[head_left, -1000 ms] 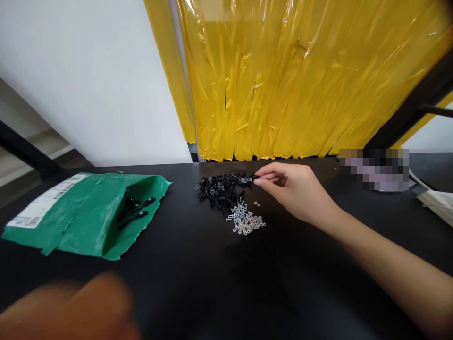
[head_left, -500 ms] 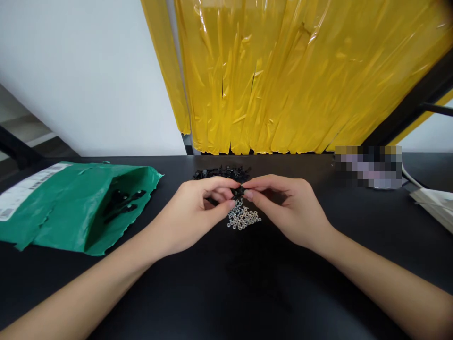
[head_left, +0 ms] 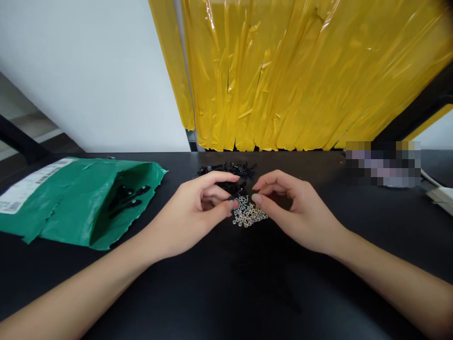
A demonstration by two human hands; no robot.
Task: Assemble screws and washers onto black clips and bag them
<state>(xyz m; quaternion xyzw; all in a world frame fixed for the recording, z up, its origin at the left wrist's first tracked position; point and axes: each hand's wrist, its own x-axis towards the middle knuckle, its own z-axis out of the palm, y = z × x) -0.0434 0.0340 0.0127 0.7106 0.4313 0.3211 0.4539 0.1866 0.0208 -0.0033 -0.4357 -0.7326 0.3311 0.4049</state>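
Left hand (head_left: 193, 215) pinching black part (head_left: 241, 190); bag label (head_left: 33, 185) illegible.

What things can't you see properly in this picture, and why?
All in the head view:
Pile of black pieces: partly hidden by the left hand. Too dark and small to tell whether that hand holds one.
Green bag: its top side covers the deep inside.
Label: print too small; left edge cuts it.
Blurry thing: blocky squares cover it.
White thing: right edge cuts it.

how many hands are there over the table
2: the left hand, between the green bag and the screws; the right hand, on the screws' other side. Both show; no others are visible.
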